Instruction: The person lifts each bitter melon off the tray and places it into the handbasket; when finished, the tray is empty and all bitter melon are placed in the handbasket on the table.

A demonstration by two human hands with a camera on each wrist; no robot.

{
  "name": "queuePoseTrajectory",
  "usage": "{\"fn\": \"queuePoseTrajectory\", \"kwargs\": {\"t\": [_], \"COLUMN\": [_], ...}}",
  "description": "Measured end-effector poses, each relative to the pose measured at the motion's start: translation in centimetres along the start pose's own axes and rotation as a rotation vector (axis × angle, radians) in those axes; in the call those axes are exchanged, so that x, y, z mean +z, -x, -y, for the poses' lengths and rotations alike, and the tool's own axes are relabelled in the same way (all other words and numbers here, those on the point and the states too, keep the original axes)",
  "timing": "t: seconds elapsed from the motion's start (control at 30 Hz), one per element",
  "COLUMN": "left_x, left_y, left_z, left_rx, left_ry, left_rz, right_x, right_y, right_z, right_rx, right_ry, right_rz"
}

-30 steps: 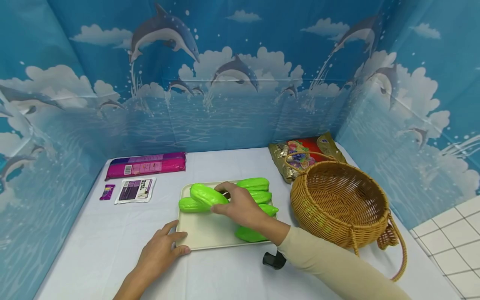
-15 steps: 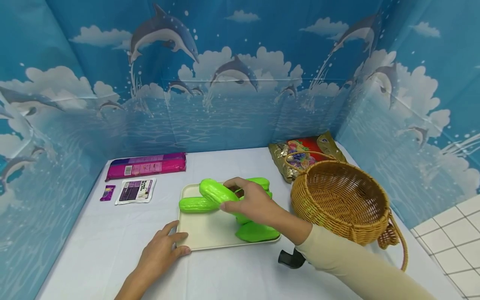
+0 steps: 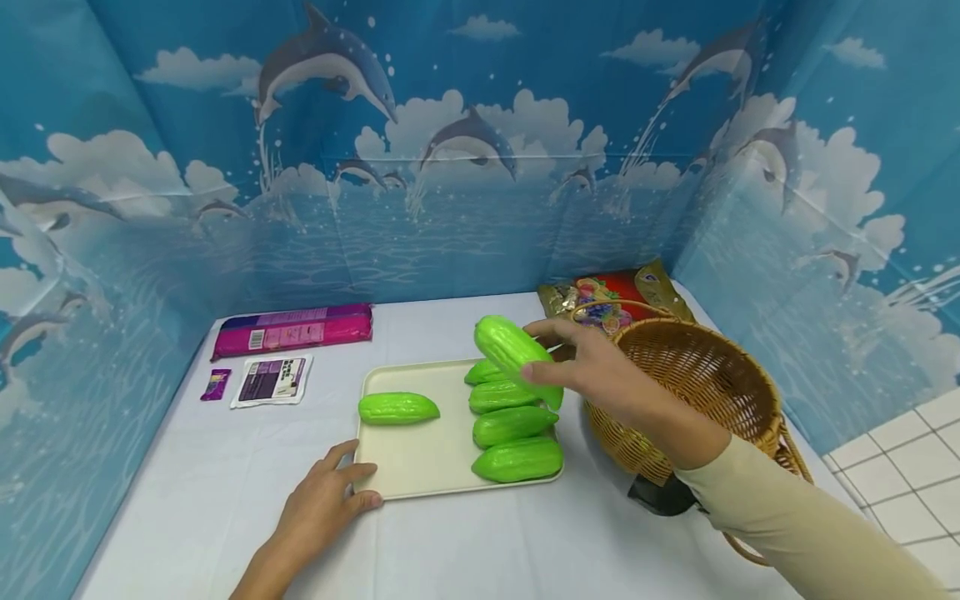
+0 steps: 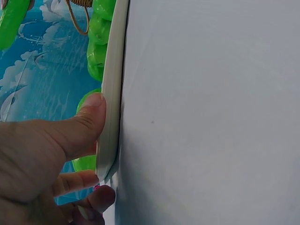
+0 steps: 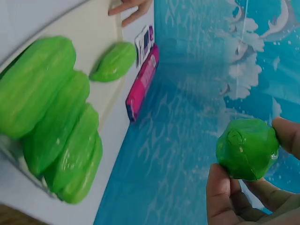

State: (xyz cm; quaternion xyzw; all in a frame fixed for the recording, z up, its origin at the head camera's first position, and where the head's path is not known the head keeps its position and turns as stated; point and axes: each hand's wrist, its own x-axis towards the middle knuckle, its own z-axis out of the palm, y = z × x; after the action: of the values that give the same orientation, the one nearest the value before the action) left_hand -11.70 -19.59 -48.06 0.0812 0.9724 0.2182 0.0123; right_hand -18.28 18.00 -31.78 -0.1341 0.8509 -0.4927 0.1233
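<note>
My right hand (image 3: 596,367) holds a green toy cucumber (image 3: 513,350) between thumb and fingers, tilted, above the right side of the cream tray (image 3: 420,467). In the right wrist view this cucumber (image 5: 247,149) shows end-on. Several more green toy cucumbers (image 3: 517,460) lie in a column along the tray's right side. A lone cucumber (image 3: 397,408) rests near its left edge. My left hand (image 3: 318,500) holds the tray's front left corner; in the left wrist view, the thumb (image 4: 89,117) presses the rim.
A wicker basket (image 3: 705,358) stands right of the tray, partly behind my right forearm. Behind it lies a gold and red snack bag (image 3: 637,287). At the back left are pink packs (image 3: 300,329), a white and purple packet (image 3: 272,382) and a small purple sachet (image 3: 215,385).
My right hand has lifted the cucumber from the tray's left-middle and carried it right, uncovering the column of cucumbers. My left hand has stayed at the corner.
</note>
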Motion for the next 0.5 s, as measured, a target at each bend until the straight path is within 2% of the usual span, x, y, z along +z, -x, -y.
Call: {"fn": "queuePoseTrajectory", "kwargs": {"t": [0.17,0.3,0.5], "left_x": [0.0,0.0,0.0], "left_y": [-0.1,-0.1,-0.2], "left_z": [-0.1,0.0,0.0], "left_rx": [0.000,0.002,-0.007], "left_ry": [0.008,0.011,0.033], "left_rz": [0.005,-0.001,0.002], "right_x": [-3.2,-5.7,-9.2], "right_y": [1.0,1.6,2.1], "right_z": [-0.5,-1.0,-2.4], "right_rx": [0.032,0.026,-0.018], "right_ry": [-0.022,-0.021,0.075], "right_rz": [-0.037,-0.032,-0.038]}}
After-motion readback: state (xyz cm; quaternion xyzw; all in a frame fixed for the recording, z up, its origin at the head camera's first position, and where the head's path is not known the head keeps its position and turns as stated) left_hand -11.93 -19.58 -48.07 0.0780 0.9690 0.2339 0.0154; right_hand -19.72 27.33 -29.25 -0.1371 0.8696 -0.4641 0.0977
